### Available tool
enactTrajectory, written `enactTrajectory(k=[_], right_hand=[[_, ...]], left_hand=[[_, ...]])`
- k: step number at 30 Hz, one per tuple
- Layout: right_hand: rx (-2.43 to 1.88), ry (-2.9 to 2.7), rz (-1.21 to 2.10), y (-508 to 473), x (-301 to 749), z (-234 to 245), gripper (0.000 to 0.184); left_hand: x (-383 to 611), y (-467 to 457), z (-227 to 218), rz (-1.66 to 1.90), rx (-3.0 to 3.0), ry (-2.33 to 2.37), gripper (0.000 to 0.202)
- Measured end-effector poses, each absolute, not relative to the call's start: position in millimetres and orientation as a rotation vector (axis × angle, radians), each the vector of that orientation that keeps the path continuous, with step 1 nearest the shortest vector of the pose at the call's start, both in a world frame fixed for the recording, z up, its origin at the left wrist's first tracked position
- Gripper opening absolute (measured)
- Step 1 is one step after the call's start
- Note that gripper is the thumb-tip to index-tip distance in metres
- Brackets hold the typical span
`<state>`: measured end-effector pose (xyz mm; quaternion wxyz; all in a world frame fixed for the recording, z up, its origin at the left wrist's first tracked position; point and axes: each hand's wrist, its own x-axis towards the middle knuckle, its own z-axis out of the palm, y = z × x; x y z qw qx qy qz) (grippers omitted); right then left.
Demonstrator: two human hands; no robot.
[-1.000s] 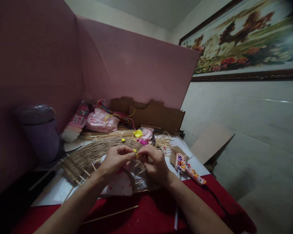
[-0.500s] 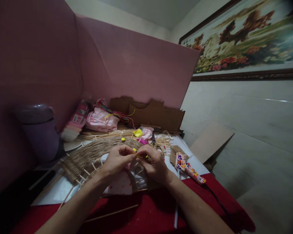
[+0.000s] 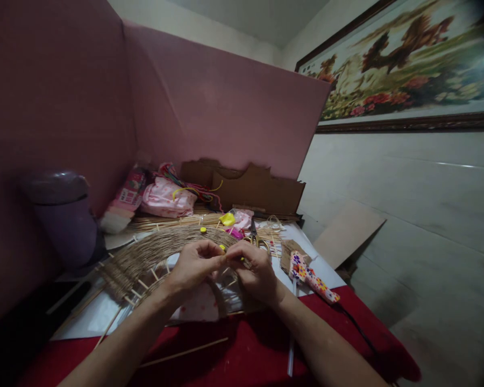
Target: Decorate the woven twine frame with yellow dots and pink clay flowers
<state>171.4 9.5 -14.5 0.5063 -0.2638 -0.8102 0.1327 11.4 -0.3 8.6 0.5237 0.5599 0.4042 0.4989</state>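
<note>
My left hand (image 3: 191, 267) and my right hand (image 3: 254, 271) meet fingertip to fingertip over a woven arc of brown cord on thin sticks (image 3: 145, 255). Both hands are pinched shut on a small yellow piece (image 3: 223, 248) held between them. A second small yellow bead (image 3: 203, 230) rests on the weave just beyond my left hand. The arc lies on a white sheet over a red tablecloth (image 3: 242, 355).
A flower-patterned glue gun (image 3: 312, 280) with a black cord lies to the right of my right hand. Scissors (image 3: 255, 234), yellow and pink scraps, a stick bundle (image 3: 173, 220), cardboard pieces (image 3: 258, 188) and a pink bag sit behind. A purple bin (image 3: 62, 215) stands at left.
My hands have stayed together on the yellow piece, shifting only slightly up and left. Nothing else has moved.
</note>
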Motion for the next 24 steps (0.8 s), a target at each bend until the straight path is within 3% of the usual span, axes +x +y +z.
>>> enactTrajectory(k=[10,14,17,21,24], right_hand=[[-0.535,-1.965,0.303,8.5,172.2,-11.5,0.010],[-0.482,-2.013,0.319,6.1,169.7,-10.1,0.010],[-0.497,-1.893,0.540,6.1,165.8,-11.5,0.012],[-0.565,-1.512,0.916,11.3,163.7,-11.4,0.015],[-0.647,-1.271,1.008,18.0,168.6,-8.6,0.014]], left_hand=[[10.5,1.0,4.9,1.200,1.427,0.965,0.020],[12.5,1.2,-1.0,1.271,1.631,1.062,0.004],[14.8,-1.6,-0.4,1.340,1.706,1.041,0.003],[15.4,-4.9,7.0,1.340,1.275,0.879,0.012],[12.7,-5.1,12.3,1.334,1.029,0.769,0.019]])
